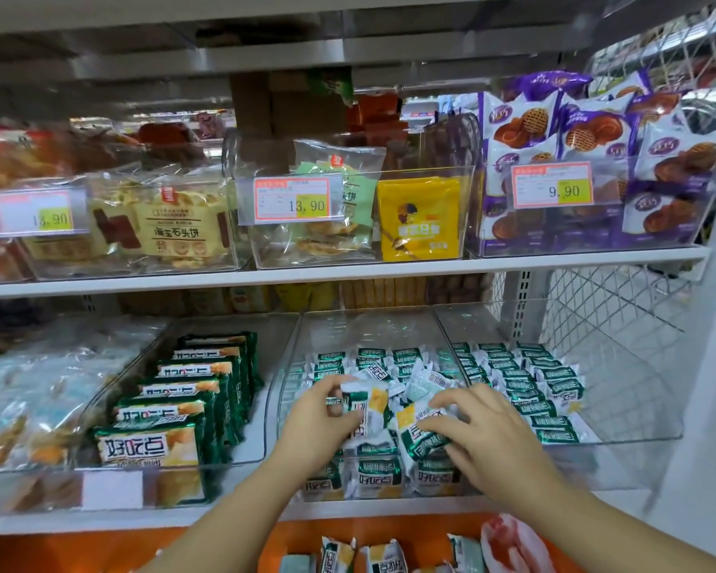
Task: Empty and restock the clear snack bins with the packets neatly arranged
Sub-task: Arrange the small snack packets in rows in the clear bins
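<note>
Both my hands reach into the middle clear bin on the lower shelf, which holds several small green-and-white snack packets. My left hand grips one packet by its left end. My right hand rests on top of the pile with its fingers closed on another packet. Packets at the bin's back stand in rows; those under my hands lie jumbled. The clear bin to the right holds the same packets in neat rows.
The bin to the left holds larger green packs standing in a row. Upper-shelf bins hold pastries, a yellow pouch and purple-white packs, with price tags. Loose packets lie on an orange surface below. A wire mesh panel stands at right.
</note>
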Available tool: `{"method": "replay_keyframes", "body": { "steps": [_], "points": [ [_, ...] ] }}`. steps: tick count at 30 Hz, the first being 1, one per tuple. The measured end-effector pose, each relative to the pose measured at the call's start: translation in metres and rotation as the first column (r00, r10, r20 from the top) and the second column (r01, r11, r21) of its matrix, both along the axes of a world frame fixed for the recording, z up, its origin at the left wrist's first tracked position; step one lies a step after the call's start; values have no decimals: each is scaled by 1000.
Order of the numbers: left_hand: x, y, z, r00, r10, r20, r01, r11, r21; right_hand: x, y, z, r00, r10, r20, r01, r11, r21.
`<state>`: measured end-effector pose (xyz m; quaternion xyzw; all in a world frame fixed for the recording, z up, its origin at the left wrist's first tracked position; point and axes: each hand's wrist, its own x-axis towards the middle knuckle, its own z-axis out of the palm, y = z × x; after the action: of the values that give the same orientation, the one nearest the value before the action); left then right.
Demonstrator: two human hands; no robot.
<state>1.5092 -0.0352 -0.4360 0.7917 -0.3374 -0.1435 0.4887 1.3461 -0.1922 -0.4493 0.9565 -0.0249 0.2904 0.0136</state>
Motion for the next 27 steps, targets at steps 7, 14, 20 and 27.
{"method": "replay_keyframes", "body": {
  "steps": [7,14,20,27],
  "points": [
    [-10,5,21,983,-106,-148,97,993,-67,-14,8,6,948,174,268,-195,979,54],
    [-43,-2,15,753,-40,-657,-129,970,-207,-9,23,20,926,-133,354,63,977,202],
    [-69,-13,1,697,16,-717,-361,872,-330,4,47,15,959,-226,171,87,810,581],
    [-79,-6,-4,732,-4,-682,-350,856,-381,3,70,19,995,-80,62,7,670,742]
  ]
}}
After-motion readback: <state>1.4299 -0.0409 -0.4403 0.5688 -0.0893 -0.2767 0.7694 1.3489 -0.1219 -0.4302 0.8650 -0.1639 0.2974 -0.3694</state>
